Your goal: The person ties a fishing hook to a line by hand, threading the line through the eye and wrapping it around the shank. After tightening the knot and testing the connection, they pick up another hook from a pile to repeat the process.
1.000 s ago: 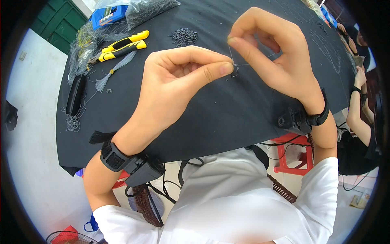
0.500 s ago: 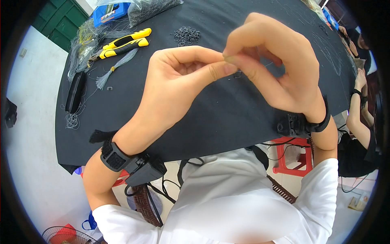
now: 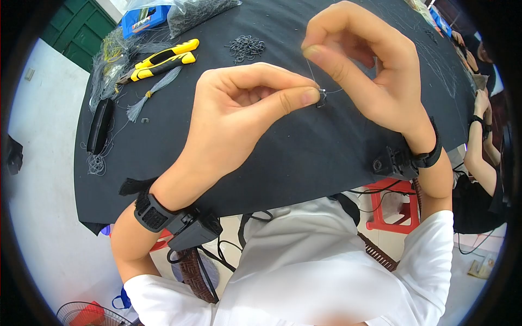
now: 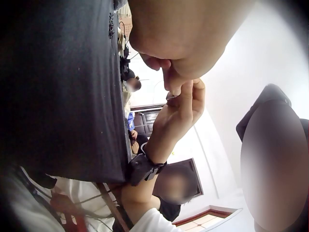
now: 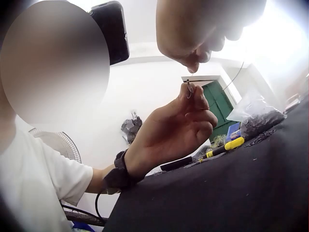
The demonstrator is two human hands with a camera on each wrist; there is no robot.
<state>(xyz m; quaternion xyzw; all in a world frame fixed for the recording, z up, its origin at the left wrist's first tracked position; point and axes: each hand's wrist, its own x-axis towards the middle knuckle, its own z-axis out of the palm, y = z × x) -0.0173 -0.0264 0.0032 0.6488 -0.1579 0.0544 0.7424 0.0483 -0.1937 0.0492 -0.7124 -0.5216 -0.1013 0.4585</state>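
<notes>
Between thumb and forefinger, the left hand (image 3: 234,114) pinches a small dark hook (image 3: 322,99) with pale line at its top. The hook also shows at the left fingertips in the right wrist view, as a thin curved metal piece (image 5: 189,90). Up and to the right of it, the right hand (image 3: 375,70) pinches a thin clear line (image 3: 310,69) that runs down to the hook. A loop of the same line bends from the hook toward the right palm. The two hands are a small distance apart, above the black cloth (image 3: 272,163).
Yellow-black pliers (image 3: 166,60), a tied line bundle (image 3: 147,98) and a black tube (image 3: 100,126) lie at the left. Behind the hands are a pile of hooks (image 3: 246,49), a plastic bag (image 3: 196,16) and a blue box (image 3: 142,20). Another person's arm (image 3: 481,130) is at far right.
Over the last half second the right hand has moved up and away from the left fingertips, drawing the line with it. The left hand keeps its pinch, and the hook shows again.
</notes>
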